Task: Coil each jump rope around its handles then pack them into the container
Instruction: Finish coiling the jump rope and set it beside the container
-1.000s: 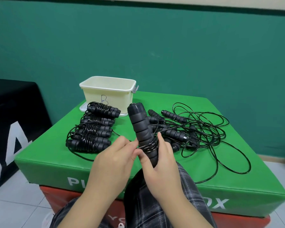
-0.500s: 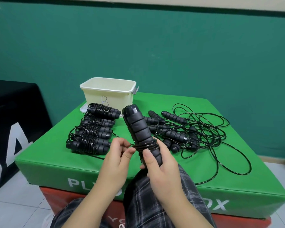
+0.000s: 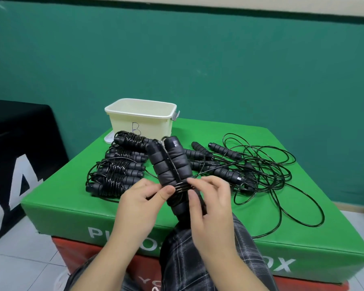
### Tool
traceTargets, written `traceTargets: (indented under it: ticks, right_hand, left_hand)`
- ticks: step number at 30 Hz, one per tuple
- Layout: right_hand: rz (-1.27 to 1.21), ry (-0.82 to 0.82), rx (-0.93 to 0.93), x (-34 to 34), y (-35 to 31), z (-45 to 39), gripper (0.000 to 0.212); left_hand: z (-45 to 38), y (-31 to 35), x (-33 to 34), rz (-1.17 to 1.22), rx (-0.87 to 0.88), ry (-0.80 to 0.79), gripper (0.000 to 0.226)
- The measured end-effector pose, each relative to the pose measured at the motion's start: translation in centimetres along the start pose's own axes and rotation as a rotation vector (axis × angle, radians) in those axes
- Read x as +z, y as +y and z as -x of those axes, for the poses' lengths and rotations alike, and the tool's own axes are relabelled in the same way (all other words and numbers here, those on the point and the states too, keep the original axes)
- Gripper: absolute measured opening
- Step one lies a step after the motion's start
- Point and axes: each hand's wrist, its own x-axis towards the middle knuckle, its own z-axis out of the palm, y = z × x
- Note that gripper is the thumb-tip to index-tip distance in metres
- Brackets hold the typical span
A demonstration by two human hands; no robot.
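We are mid-coil — our right hand [image 3: 213,208] grips the paired handles [image 3: 170,164] above the desk [image 3: 229,234], our left hand [image 3: 141,198] pinches the cord at the first turns [image 3: 182,187]; next, more wraps — taut

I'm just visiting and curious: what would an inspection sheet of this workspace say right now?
Surface: padded green box top.
Job's things: cream plastic tub; coiled black ropes at left; pair of black foam handles held upright, a few cord turns on.
Clutter: nothing seen.
Grips: left hand pinches the cord at the handles; right hand holds the handles.
Cables: loose black cord tangle at right.
Surroundings: teal wall, tiled floor.
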Motion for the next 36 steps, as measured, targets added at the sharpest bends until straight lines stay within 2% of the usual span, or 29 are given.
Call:
traceTargets:
  ticks: [1,3,6,8,10,13,15,17,21,23,25,27,29,36]
  right_hand:
    - [0.043,-0.012,-0.05,0.1,0.0,0.1,0.027]
    - [0.114,-0.056,-0.09,0.5,-0.1,0.4,0.036]
    - [0.306,-0.136,-0.122,1.2,-0.1,0.6,0.065]
    - [0.468,-0.183,-0.137,1.6,0.1,0.4,0.08]
    - [0.525,-0.208,-0.103,1.6,0.2,0.2,0.092]
    - [0.474,-0.196,-0.079,1.3,0.4,0.0,0.081]
    - [0.417,-0.187,-0.062,1.1,0.3,0.0,0.063]
    - [0.385,-0.192,-0.047,1.0,0.1,0.1,0.053]
    - [0.417,-0.233,-0.044,0.8,-0.2,0.2,0.049]
    - [0.435,-0.249,-0.043,0.8,-0.3,0.2,0.049]
    - [0.431,-0.256,-0.025,0.8,-0.3,0.2,0.053]
    - [0.43,-0.257,-0.013,0.8,-0.3,0.2,0.055]
    - [0.429,-0.258,-0.017,0.8,-0.2,0.2,0.055]
    - [0.381,-0.24,0.016,0.7,-0.2,0.3,0.051]
  left_hand:
    - [0.0,0.2,-0.1,-0.008,0.006,0.012,0.024]
    - [0.1,0.0,-0.1,-0.045,0.028,0.019,0.033]
    - [0.3,-0.5,0.1,-0.09,0.054,0.009,0.045]
    - [0.4,-1.0,0.2,-0.139,0.095,-0.012,0.045]
    - [0.4,-1.5,0.4,-0.186,0.139,-0.038,0.037]
    - [0.2,-1.8,0.1,-0.16,0.182,-0.131,0.024]
    - [0.0,-2.0,-0.4,-0.179,0.192,-0.181,0.029]
    - [-0.4,-2.3,-1.1,-0.339,0.182,-0.191,0.035]
    - [-0.9,-2.8,-2.8,-0.718,0.16,-0.129,0.075]
    - [-0.9,-2.1,-3.1,-0.807,0.101,-0.145,0.081]
    - [-0.6,-1.0,-3.1,-0.857,0.014,-0.172,0.079]
    - [-0.6,-1.0,-2.9,-0.839,0.038,-0.172,0.08]
    - [-0.8,-1.7,-2.9,-0.783,0.087,-0.174,0.082]
    - [-0.9,-2.5,-2.7,-0.926,0.343,-0.065,0.053]
